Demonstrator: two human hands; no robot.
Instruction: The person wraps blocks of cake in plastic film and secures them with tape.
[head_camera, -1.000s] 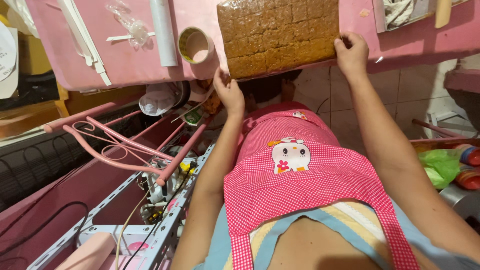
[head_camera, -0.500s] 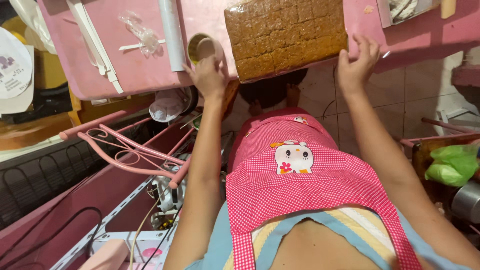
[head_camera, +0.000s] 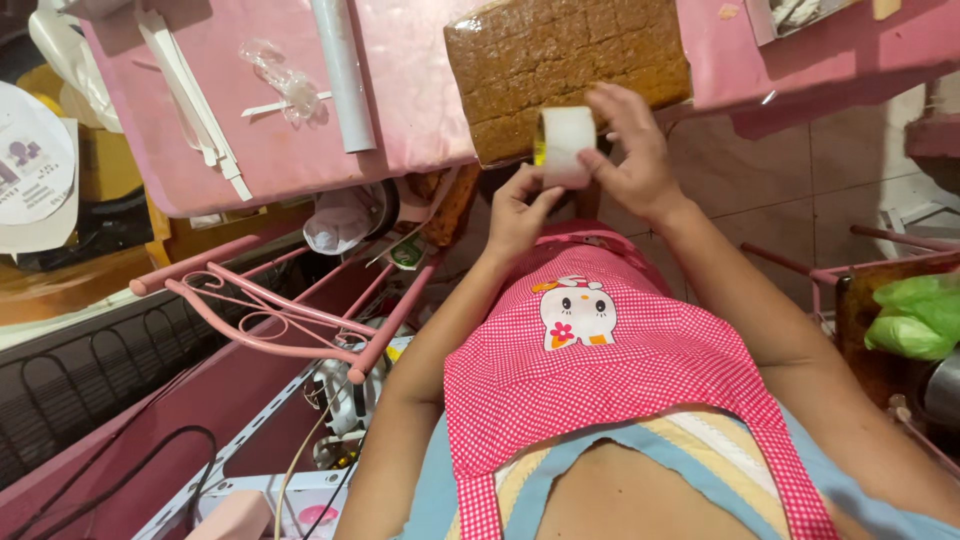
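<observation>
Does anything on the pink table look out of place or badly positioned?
Yes. The brown slab juts past the edge of the pink table, partly unsupported. Both hands hold a tape roll just below that edge.

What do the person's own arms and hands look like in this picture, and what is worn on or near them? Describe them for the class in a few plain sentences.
Both arms are bare from shoulder to wrist, with no sleeves. The left hand and right hand show no gloves, and no rings, watch or bracelets can be seen. Between the arms hangs a pink checked apron with a cartoon patch, over a light blue and yellow striped top.
</observation>
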